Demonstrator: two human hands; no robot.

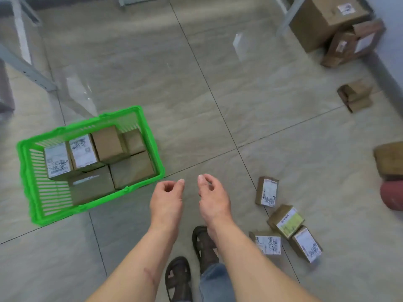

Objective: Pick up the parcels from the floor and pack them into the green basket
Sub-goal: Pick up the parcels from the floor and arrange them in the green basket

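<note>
The green basket (91, 205) stands on the floor at the left, holding several small cardboard parcels (106, 142), some with white labels. More small labelled parcels lie on the floor at the lower right: one upright (267, 191), one with a yellow-green label (285, 221), and two others (268, 244) (306, 244) beside it. My left hand (166, 199) and my right hand (212, 197) hover side by side just right of the basket, fingers loosely curled, holding nothing.
Larger cardboard boxes (325, 20) (351, 45) stand at the far right by a wall, with a small box (356, 95) nearer. A brown box (390, 158) and a red object (392, 198) sit at the right edge. Metal shelf legs (28, 70) rise at the left. My sandalled feet (192, 264) are below.
</note>
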